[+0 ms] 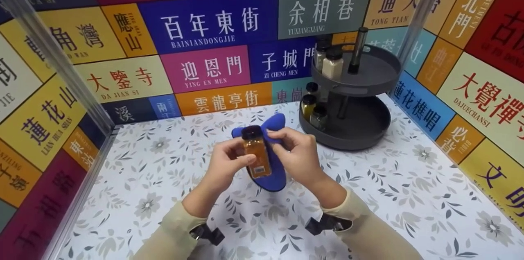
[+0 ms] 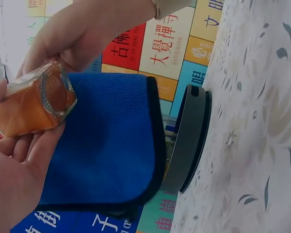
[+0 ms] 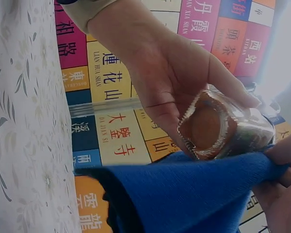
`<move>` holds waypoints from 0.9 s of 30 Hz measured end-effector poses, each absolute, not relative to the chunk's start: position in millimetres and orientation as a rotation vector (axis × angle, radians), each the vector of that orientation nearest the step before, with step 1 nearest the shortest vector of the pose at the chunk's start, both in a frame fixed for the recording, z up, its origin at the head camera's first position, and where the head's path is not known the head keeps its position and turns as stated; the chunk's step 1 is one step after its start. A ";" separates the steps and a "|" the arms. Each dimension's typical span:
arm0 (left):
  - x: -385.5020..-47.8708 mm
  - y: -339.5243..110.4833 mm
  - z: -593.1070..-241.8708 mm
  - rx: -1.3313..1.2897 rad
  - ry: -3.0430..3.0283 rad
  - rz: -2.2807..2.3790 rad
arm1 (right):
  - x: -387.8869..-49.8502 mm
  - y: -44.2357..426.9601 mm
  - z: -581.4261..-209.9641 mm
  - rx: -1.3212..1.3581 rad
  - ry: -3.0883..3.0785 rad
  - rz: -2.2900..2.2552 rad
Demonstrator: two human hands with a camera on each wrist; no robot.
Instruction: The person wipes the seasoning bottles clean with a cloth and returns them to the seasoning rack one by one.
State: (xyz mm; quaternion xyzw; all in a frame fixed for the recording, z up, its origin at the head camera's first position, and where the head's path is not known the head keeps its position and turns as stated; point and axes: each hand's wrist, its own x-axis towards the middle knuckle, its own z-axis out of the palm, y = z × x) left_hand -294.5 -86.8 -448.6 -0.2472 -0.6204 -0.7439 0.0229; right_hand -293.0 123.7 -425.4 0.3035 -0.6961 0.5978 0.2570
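Note:
My left hand point(image 1: 226, 159) grips a square glass spice jar point(image 1: 256, 155) with a black lid and orange-brown contents, held above the table. In the left wrist view the base of the jar point(image 2: 56, 92) faces the camera. A blue cloth point(image 1: 276, 172) with dark edging hangs behind and beside the jar. My right hand point(image 1: 299, 153) pinches the upper part of the cloth, close to the jar's right side. The right wrist view shows the cloth point(image 3: 194, 189) lying against the jar point(image 3: 218, 126), with right-hand fingers point(image 3: 281, 160) on its edge.
A dark two-tier round rack point(image 1: 360, 129) stands at the back right. Several black-lidded jars sit on it, among them a pale one point(image 1: 332, 63) on the upper tier. A leaf-patterned tabletop point(image 1: 163, 211) lies below, with colourful sign-printed walls point(image 1: 213, 22) behind and at both sides.

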 end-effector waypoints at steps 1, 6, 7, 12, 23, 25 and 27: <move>-294.3 -88.0 -447.2 -0.754 -1.890 -2.312 | -292.9 123.4 -425.4 0.816 -1.926 1.635; -294.5 -95.5 -440.3 -0.682 -1.756 -2.288 | -289.3 120.2 -423.3 0.840 -2.074 1.566; -295.2 -97.2 -439.1 -0.660 -1.744 -2.273 | -288.6 119.7 -422.9 0.852 -2.087 1.537; -304.4 -103.9 -439.3 -0.525 -1.749 -2.255 | -290.2 120.0 -426.3 0.867 -2.178 1.357; -340.1 -106.2 -478.0 -0.305 -2.061 -1.926 | -307.0 134.0 -423.9 0.674 -2.273 1.148; -346.9 -107.1 -486.2 -0.245 -2.091 -1.935 | -308.9 140.1 -418.4 0.617 -2.248 1.170; -352.5 -107.9 -493.1 -0.183 -2.124 -1.951 | -310.6 145.9 -413.0 0.563 -2.226 1.192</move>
